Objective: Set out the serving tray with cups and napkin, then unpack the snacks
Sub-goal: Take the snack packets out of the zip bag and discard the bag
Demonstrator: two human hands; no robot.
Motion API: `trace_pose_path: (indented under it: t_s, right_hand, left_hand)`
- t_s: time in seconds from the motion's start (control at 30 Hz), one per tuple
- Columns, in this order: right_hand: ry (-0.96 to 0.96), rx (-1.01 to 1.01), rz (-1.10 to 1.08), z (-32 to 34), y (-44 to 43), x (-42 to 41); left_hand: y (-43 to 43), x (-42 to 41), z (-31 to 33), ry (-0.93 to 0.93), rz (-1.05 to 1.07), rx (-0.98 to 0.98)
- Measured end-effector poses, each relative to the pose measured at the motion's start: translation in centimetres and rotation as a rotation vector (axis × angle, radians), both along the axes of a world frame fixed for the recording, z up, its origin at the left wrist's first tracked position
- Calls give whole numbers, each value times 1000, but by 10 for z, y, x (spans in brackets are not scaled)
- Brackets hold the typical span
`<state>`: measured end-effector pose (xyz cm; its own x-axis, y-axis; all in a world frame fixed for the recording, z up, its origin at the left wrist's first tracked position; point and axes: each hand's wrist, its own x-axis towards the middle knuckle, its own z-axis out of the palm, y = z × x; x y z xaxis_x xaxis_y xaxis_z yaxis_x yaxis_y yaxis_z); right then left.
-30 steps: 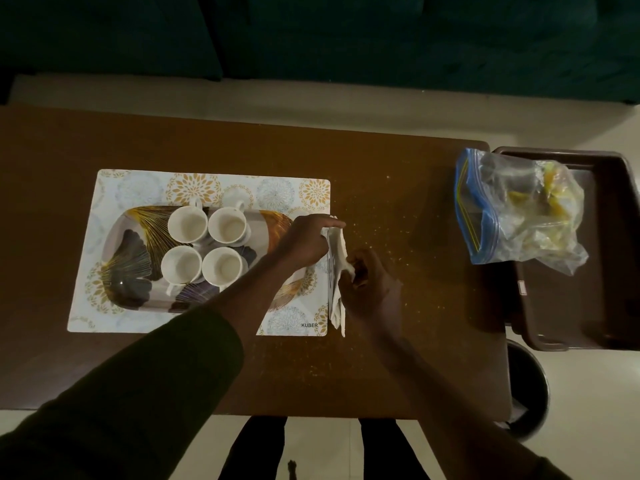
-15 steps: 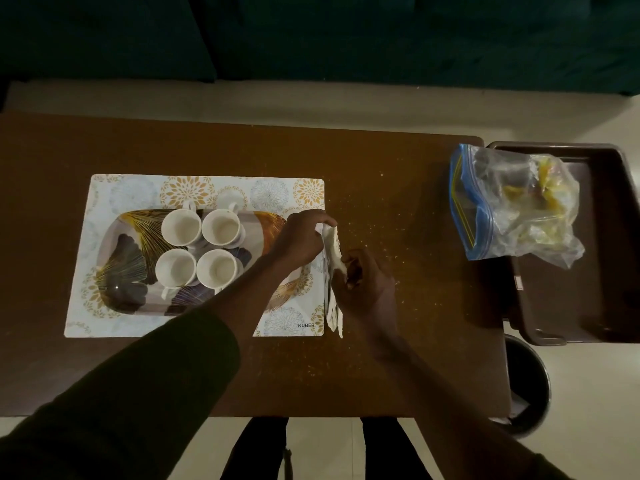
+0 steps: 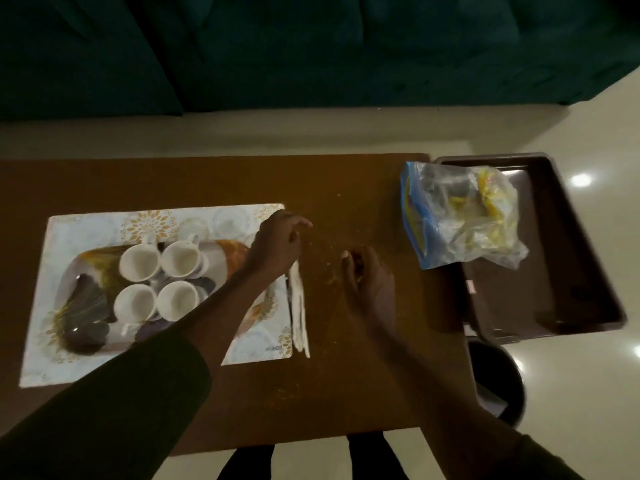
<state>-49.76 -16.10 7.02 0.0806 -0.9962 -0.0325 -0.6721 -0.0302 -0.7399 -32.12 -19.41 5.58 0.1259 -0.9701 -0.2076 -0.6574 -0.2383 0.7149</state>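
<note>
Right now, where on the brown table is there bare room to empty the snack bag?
The widest bare stretch of the brown wooden table lies between the right hand and the clear zip bag of snacks. The left end is crowded: the floral placemat, four white cups, and the folded white napkin beside it.

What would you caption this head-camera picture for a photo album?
Four cups on the tray, folded napkin beside the placemat, both hands empty, snack bag unopened.
</note>
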Motion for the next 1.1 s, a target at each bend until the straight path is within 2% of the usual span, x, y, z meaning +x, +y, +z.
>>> trace_pose_path:
  t_s: [0.2, 0.33, 0.47, 0.57, 0.7, 0.83, 0.97, 1.1]
  right_hand:
    - [66, -3, -58, 13, -56, -74]
    - [63, -66, -97, 25, -95, -127]
    - [90, 0, -234, 23, -120, -178]
    - [109, 136, -314, 19, -130, -222]
    - [119, 185, -317, 15, -125, -256]
    - [99, 198, -327, 13, -123, -272]
    - [87, 206, -324, 13, -124, -282]
    - [79, 172, -312, 13, -127, -287]
  left_hand:
    - [-28, -47, 12, -28, -11, -57]
    - [-43, -89, 18, 51, -49, -16]
    - [-62, -137, 20, 192, 14, 164]
    - [-72, -172, 22, 383, 148, 356]
    - [-77, -202, 14, 589, 335, 588]
    - [-77, -228, 7, 690, 397, 684]
    - [-79, -242, 4, 796, 476, 687]
    - [-81, -251, 3, 817, 527, 566]
